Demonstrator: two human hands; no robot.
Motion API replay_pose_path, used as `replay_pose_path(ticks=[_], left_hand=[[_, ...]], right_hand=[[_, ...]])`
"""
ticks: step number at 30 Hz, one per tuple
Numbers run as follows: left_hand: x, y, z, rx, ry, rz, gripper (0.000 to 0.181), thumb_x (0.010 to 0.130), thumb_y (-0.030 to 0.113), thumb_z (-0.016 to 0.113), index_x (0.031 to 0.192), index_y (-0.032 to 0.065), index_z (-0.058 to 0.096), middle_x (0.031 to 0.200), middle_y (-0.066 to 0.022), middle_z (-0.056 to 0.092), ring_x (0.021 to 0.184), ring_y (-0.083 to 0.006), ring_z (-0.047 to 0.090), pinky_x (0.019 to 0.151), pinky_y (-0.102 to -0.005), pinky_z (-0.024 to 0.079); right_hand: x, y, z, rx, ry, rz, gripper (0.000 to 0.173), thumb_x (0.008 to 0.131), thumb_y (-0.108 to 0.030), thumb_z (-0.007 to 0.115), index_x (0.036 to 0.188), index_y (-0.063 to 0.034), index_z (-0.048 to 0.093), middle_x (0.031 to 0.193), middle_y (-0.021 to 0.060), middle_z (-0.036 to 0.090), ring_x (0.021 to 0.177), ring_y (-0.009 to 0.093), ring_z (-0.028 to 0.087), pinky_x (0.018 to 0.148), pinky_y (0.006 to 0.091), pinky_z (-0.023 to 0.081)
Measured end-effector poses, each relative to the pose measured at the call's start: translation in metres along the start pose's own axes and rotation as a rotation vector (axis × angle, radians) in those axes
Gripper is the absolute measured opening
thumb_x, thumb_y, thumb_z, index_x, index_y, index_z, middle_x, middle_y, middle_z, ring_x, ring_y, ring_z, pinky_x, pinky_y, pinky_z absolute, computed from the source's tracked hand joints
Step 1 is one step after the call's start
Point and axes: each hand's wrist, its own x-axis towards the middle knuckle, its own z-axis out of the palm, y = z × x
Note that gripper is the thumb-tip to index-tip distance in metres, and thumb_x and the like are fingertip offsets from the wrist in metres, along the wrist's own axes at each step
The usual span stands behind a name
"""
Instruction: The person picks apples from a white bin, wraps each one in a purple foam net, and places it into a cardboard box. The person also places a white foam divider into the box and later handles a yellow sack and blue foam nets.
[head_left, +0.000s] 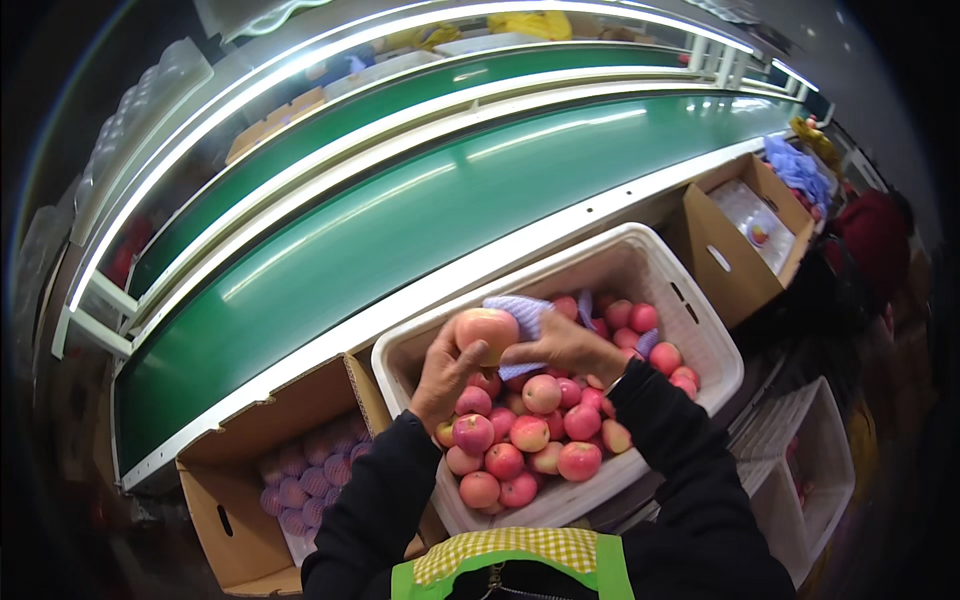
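Observation:
My left hand (441, 371) grips a pale red apple (487, 334) above a white plastic crate (686, 360). Beside it, my right hand (566, 346) holds a lilac foam net sleeve (525, 315), which is partly behind the apple. Loose red and pink apples (529, 433) fill much of the crate under both hands. A few more lilac foam nets lie among the apples at the crate's right side. To the left, an open cardboard box (232, 495) contains rows of apples in lilac foam nets (304, 480).
A green conveyor belt (360, 225) with a white rail runs beyond the crate. At right stand another cardboard box (705, 240) with a clear plastic tray (750, 217), blue nets (799, 169) and a second white crate (817, 480). A person in dark red (874, 240) is at far right.

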Motion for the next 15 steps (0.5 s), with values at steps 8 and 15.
replay_pose_path(ticks=[8,15], left_hand=[[-0.030,0.060,0.022,0.221,0.224,-0.343,0.046,0.090,0.032,0.049,0.122,0.0005,0.041,0.090,-0.0048,0.049,0.077,-0.0126,0.050,0.072,-0.0254,0.044],[-0.105,0.070,0.002,-0.692,-0.467,-0.308,0.041,0.084,0.011,0.049,0.121,-0.0050,0.042,0.118,-0.0133,0.052,0.106,-0.0207,0.052,0.091,-0.0308,0.042]], right_hand=[[-0.057,-0.035,0.044,0.135,-0.009,-0.047,0.059,0.063,-0.009,0.074,0.116,-0.0018,0.048,0.105,0.0060,0.055,0.098,0.013,0.051,0.087,0.0263,0.041],[-0.081,-0.069,0.100,0.729,-0.306,-0.046,0.096,0.043,-0.022,0.087,0.124,0.0018,0.040,0.118,0.0111,0.050,0.108,0.019,0.049,0.092,0.0314,0.038]])
